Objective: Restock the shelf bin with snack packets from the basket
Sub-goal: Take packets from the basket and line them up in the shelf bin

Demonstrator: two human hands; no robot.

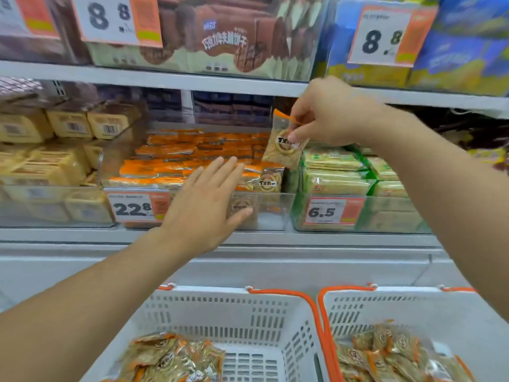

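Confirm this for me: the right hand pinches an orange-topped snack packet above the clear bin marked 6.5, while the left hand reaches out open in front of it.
One detail is wrong. In the head view the right hand pinches the snack packet above the clear bin marked 22.8, not the one marked 6.5, which sits to its right. The left hand does reach out open in front of it.

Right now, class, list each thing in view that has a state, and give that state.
Left hand: open, fingers straight, reaching toward the bin.
Right hand: pinching a snack packet above the bin.
Shelf bin: partly filled.
Left basket: holds packets.
Right basket: holds packets.
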